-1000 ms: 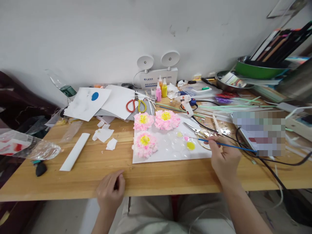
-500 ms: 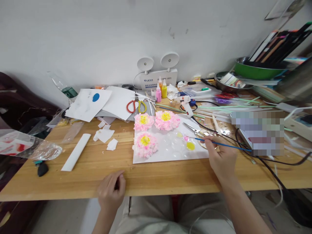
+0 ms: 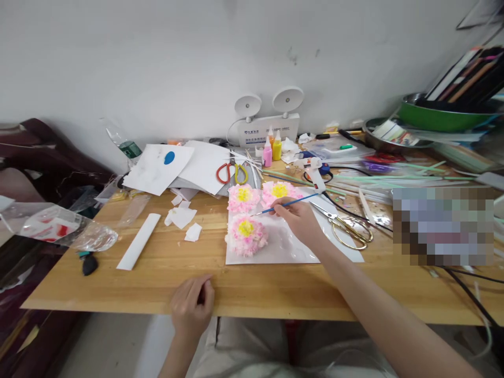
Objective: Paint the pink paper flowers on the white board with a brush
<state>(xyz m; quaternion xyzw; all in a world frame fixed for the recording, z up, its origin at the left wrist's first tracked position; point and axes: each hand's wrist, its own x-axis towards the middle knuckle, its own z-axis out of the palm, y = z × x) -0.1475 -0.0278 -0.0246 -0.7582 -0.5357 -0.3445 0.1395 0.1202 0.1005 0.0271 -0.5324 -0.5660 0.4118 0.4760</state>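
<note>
My right hand (image 3: 293, 212) pinches a thin blue paintbrush (image 3: 289, 202) above the white sheet (image 3: 275, 252). The brush tip is at the upper edge of the front pink flower (image 3: 247, 236), which has a yellow centre; whether it touches the petals I cannot tell. Two similar flowers lie behind, the left one (image 3: 243, 198) and the right one (image 3: 279, 192), partly covered by my hand. My forearm and hand hide most of the paint palette on the sheet. Loosely curled at the table's front edge, my left hand (image 3: 192, 304) shows nothing in its fingers.
Gold-handled scissors (image 3: 350, 231) lie at the sheet's right edge, with a glue gun (image 3: 314, 173) behind. Small paint bottles (image 3: 268, 155) stand before the emergency light (image 3: 271, 128). Red-and-yellow-handled scissors (image 3: 232, 173), paper scraps (image 3: 181, 215) and a white strip (image 3: 138, 241) are to the left.
My right hand has moved left with the paintbrush, from over the palette to the front flower. My left hand stays put on the table edge. The view has shifted slightly left.
</note>
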